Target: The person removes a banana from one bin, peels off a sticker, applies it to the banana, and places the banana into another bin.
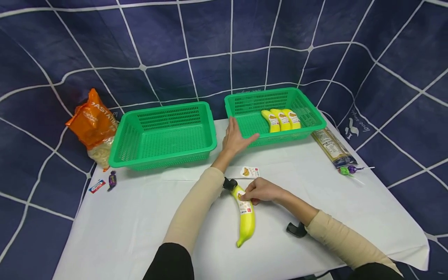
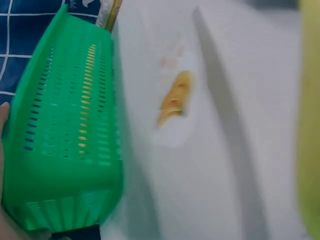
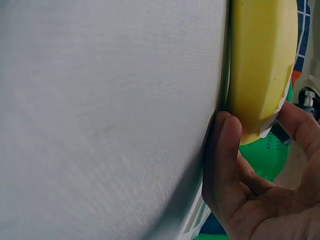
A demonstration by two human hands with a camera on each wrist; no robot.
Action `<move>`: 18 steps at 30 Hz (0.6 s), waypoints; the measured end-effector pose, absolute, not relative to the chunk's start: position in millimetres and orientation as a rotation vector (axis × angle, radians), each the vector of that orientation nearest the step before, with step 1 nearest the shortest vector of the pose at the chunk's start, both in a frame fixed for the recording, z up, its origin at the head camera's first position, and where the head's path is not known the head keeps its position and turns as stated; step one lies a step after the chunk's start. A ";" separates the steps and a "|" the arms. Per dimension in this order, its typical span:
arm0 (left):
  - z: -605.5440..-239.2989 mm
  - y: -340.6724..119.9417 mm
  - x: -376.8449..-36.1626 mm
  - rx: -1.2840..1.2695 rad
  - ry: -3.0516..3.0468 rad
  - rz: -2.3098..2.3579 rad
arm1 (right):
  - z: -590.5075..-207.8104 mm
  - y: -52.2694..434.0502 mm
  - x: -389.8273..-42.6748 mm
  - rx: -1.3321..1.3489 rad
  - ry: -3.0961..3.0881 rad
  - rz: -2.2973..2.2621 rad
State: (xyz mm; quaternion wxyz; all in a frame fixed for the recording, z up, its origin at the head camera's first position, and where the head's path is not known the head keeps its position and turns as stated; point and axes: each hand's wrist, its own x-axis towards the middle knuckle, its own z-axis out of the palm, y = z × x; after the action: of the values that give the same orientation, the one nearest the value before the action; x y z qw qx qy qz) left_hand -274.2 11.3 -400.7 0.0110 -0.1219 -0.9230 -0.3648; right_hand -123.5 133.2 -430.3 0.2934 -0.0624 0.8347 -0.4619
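A yellow banana (image 1: 247, 223) with a white printed label (image 1: 245, 208) lies on the table, and my right hand (image 1: 265, 190) grips its upper part from the right. In the right wrist view the thumb is at the label's edge, with fingertips (image 3: 231, 131) against the banana's other side. My left hand (image 1: 234, 140) is at the near left corner of the right green basket (image 1: 280, 137), fingers straight and thumb spread along the rim. Three labelled bananas (image 1: 284, 121) lie side by side inside that basket. Behind the held banana, a banana-picture label (image 1: 250, 172) lies on the table.
Another green basket (image 1: 164, 158) stands at the left, beside an orange pasta bag (image 1: 93, 122). Small wrapped sweets (image 1: 112, 181) lie in front of it. At the right edge are a long clear-and-gold packet (image 1: 334, 147) and lollipops (image 1: 346, 170). A patterned blue curtain hangs behind.
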 end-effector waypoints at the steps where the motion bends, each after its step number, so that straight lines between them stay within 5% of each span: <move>1: -401.4 11.9 -274.6 -0.380 -2.870 -1.161 | -430.4 133.6 -123.2 -0.164 2.220 -1.233; 18: -403.8 12.4 -274.4 -0.378 -2.783 -1.426 | -423.1 139.3 -125.7 -0.148 2.250 -1.212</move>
State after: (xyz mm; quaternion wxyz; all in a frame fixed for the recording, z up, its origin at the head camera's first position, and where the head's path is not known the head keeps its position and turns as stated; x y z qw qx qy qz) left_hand -274.4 12.4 -403.8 -0.0040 -0.1201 -0.8835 -0.4528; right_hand -125.7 139.3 -423.1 0.2868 -0.0553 0.8420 -0.4536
